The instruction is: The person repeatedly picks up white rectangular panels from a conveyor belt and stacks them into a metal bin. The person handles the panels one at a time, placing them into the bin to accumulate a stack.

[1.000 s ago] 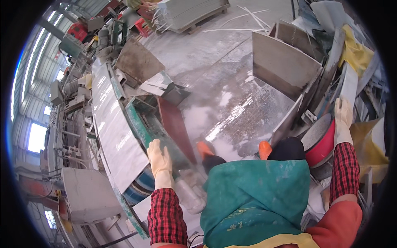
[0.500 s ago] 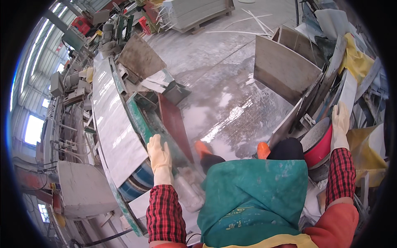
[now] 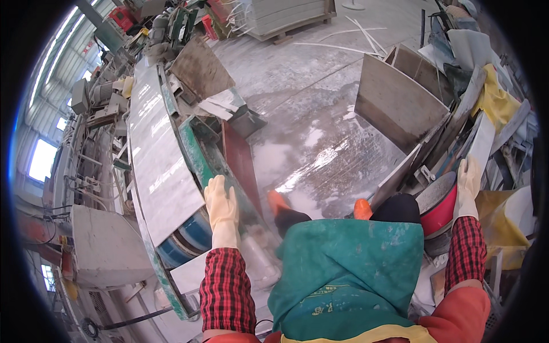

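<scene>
Sitting lower than before: right hand [image 3: 468, 188], by red drum [image 3: 440, 210] | left hand [image 3: 221, 212]: near slab [image 3: 163, 171] | both: fingers [image 3: 216, 187] apart

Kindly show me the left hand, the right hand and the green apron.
Left hand [image 3: 222, 207]: head view, middle of glove.
Right hand [image 3: 469, 183]: head view, middle of glove.
Green apron [image 3: 349, 260]: head view, its front.

Both hands [image 3: 222, 207] wear smooth cream gloves [image 3: 469, 188]. Red-and-black checked cloth oversleeves [image 3: 227, 290] accompany an orange-red top [image 3: 460, 317], a green apron [image 3: 354, 257] with whitish smudges [image 3: 393, 224], yellow printing [image 3: 329, 308] and a yellow band [image 3: 397, 332], dark trousers [image 3: 396, 210] and bright orange footwear [image 3: 362, 210].
</scene>
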`<action>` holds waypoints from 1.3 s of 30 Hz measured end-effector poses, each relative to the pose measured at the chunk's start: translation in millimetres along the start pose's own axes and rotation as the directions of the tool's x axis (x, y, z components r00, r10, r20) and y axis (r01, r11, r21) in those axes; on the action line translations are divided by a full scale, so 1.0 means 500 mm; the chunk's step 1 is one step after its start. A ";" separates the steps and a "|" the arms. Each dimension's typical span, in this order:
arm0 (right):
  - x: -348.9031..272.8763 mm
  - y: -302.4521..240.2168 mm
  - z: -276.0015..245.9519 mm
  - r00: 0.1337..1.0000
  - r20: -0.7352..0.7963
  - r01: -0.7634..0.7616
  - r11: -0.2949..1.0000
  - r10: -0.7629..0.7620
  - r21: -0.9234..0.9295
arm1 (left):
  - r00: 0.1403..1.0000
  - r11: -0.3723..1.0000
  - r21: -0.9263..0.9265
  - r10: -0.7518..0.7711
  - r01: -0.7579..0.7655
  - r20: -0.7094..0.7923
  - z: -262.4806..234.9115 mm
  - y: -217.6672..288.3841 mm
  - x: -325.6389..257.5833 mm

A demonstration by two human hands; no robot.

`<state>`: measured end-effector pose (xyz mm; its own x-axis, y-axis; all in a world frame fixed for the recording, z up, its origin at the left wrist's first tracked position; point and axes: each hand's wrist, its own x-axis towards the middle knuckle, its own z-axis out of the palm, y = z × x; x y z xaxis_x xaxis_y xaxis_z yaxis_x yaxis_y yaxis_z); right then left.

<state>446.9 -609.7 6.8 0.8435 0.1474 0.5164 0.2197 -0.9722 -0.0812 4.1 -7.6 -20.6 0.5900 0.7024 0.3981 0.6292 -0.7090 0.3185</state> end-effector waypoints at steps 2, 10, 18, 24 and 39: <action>-0.004 -0.007 -0.002 1.000 -0.007 -0.009 1.000 0.009 -0.003 | 1.000 1.000 -0.005 0.000 0.000 -0.012 0.000 -0.001 -0.001; -0.014 -0.008 -0.001 1.000 -0.014 0.022 1.000 -0.022 -0.004 | 0.999 1.000 -0.002 0.024 -0.024 -0.023 0.003 -0.007 0.002; -0.030 -0.030 -0.018 1.000 -0.008 0.014 1.000 -0.014 0.024 | 0.999 1.000 -0.011 0.019 -0.019 -0.029 -0.001 -0.006 0.001; -0.043 -0.037 -0.022 0.999 -0.023 0.022 1.000 -0.022 0.001 | 0.999 1.000 -0.026 0.013 -0.014 -0.034 -0.012 0.003 0.002; -0.076 -0.081 -0.063 0.991 0.071 -0.108 0.993 0.111 -0.043 | 0.995 0.997 -0.045 0.054 -0.058 -0.083 -0.015 0.002 0.004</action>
<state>390.6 -581.7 17.1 0.8954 0.0508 0.4424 0.1054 -0.9894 -0.0997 2.2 -7.7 -13.2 0.5791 0.6553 0.4850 0.5703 -0.7507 0.3335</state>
